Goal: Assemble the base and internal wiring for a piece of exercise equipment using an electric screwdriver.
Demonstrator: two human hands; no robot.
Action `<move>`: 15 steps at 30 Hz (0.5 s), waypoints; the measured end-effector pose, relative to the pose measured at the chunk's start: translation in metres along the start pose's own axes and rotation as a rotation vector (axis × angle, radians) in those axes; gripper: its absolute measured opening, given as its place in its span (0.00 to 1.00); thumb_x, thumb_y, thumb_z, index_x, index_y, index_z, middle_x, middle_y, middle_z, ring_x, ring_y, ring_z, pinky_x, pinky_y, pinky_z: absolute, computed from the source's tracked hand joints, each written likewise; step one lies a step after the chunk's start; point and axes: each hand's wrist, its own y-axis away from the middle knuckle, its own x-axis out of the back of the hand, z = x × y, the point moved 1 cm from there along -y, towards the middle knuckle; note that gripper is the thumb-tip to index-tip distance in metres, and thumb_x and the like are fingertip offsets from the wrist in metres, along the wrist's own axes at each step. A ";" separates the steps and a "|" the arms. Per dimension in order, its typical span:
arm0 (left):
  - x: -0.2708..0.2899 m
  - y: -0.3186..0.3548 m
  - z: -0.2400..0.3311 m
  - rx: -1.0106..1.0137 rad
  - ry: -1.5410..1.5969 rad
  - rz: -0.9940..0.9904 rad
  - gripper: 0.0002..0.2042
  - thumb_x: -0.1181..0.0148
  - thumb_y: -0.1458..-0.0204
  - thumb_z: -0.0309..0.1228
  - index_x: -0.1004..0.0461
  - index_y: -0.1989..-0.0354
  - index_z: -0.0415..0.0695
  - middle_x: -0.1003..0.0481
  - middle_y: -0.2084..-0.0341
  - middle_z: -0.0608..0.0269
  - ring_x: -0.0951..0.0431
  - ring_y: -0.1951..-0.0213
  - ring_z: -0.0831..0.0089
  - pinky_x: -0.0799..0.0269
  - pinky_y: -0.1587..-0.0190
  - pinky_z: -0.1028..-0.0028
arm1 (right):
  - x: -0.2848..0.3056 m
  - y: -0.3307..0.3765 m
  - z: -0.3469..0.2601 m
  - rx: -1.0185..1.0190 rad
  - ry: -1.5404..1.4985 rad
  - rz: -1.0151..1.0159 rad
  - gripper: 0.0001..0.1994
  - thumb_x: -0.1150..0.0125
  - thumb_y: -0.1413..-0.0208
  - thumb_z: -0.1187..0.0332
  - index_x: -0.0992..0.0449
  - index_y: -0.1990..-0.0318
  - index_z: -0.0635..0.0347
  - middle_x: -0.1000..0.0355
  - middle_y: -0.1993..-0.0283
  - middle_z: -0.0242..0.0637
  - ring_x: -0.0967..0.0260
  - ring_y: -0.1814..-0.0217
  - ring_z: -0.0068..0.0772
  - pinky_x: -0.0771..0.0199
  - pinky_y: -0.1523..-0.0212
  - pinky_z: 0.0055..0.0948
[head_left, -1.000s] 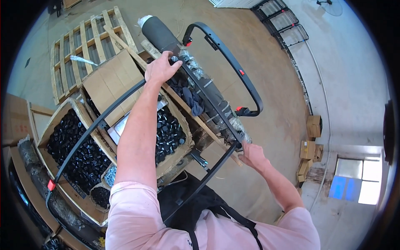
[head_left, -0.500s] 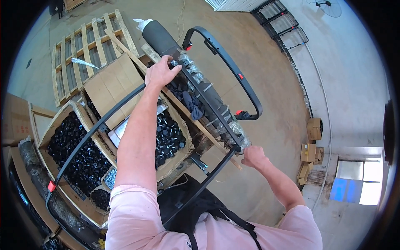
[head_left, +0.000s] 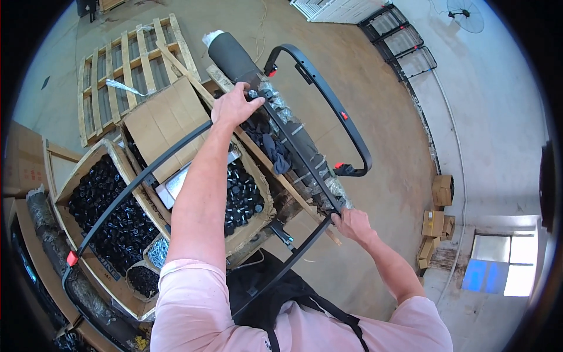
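Here the left hand is closing over the upper joint of a black tubular handle frame, while the right hand is gripping its lower joint, above cartons of black caps. Aligning both joints seemingly comes next, needing steady hands.

We see open brown cardboard boxes of black caps at left; small stacked brown cartons by the right wall.

Long black frame's lower end cut off at left edge, wrapped parts blurred by plastic
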 end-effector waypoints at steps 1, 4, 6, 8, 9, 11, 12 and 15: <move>0.002 0.000 0.002 0.008 0.012 -0.002 0.37 0.33 0.48 0.61 0.27 0.34 0.52 0.18 0.43 0.59 0.19 0.41 0.58 0.26 0.37 0.60 | -0.005 -0.002 -0.001 0.008 0.002 0.010 0.24 0.46 0.33 0.49 0.19 0.68 0.63 0.20 0.68 0.58 0.19 0.62 0.65 0.19 0.58 0.58; 0.004 0.001 0.007 0.050 -0.021 -0.004 0.40 0.31 0.49 0.64 0.27 0.35 0.50 0.16 0.47 0.59 0.18 0.42 0.58 0.25 0.38 0.60 | -0.023 -0.003 -0.002 -0.063 0.003 0.027 0.30 0.55 0.28 0.47 0.18 0.68 0.65 0.19 0.69 0.56 0.18 0.64 0.62 0.17 0.60 0.55; 0.003 0.003 0.010 0.067 -0.075 0.031 0.38 0.32 0.48 0.63 0.27 0.36 0.48 0.16 0.51 0.56 0.17 0.44 0.56 0.24 0.41 0.58 | -0.028 0.001 -0.004 -0.123 -0.033 0.073 0.32 0.57 0.27 0.48 0.17 0.71 0.65 0.19 0.68 0.57 0.18 0.63 0.62 0.16 0.60 0.55; 0.001 0.001 -0.002 0.024 -0.077 0.043 0.37 0.32 0.46 0.62 0.27 0.36 0.48 0.15 0.52 0.55 0.17 0.46 0.54 0.23 0.43 0.57 | -0.029 0.001 -0.010 -0.130 -0.024 0.068 0.32 0.58 0.27 0.48 0.16 0.71 0.65 0.19 0.68 0.57 0.18 0.63 0.62 0.16 0.59 0.55; 0.001 0.001 -0.011 -0.020 -0.079 0.041 0.36 0.33 0.45 0.61 0.27 0.36 0.47 0.15 0.54 0.54 0.16 0.48 0.53 0.23 0.44 0.56 | -0.030 0.000 -0.013 -0.145 -0.017 0.051 0.32 0.58 0.27 0.48 0.16 0.70 0.65 0.18 0.67 0.57 0.17 0.62 0.61 0.16 0.58 0.54; 0.004 0.002 -0.012 -0.147 -0.062 0.106 0.33 0.34 0.42 0.58 0.28 0.39 0.44 0.16 0.58 0.43 0.16 0.50 0.44 0.21 0.49 0.52 | -0.032 0.001 -0.005 -0.149 -0.025 0.042 0.32 0.58 0.27 0.48 0.16 0.70 0.66 0.18 0.67 0.57 0.17 0.62 0.61 0.16 0.57 0.54; 0.003 0.000 -0.011 -0.137 -0.093 0.095 0.32 0.35 0.41 0.57 0.27 0.39 0.44 0.16 0.59 0.44 0.16 0.51 0.44 0.21 0.49 0.52 | -0.034 -0.001 0.001 -0.157 -0.032 0.024 0.33 0.58 0.27 0.48 0.15 0.69 0.66 0.18 0.66 0.57 0.17 0.61 0.61 0.16 0.56 0.54; 0.003 0.002 -0.019 -0.138 -0.133 0.138 0.29 0.36 0.39 0.55 0.26 0.39 0.45 0.15 0.61 0.44 0.15 0.53 0.44 0.21 0.50 0.51 | -0.030 -0.001 -0.002 -0.185 -0.073 0.008 0.33 0.58 0.28 0.47 0.15 0.68 0.67 0.18 0.66 0.58 0.17 0.60 0.60 0.16 0.54 0.54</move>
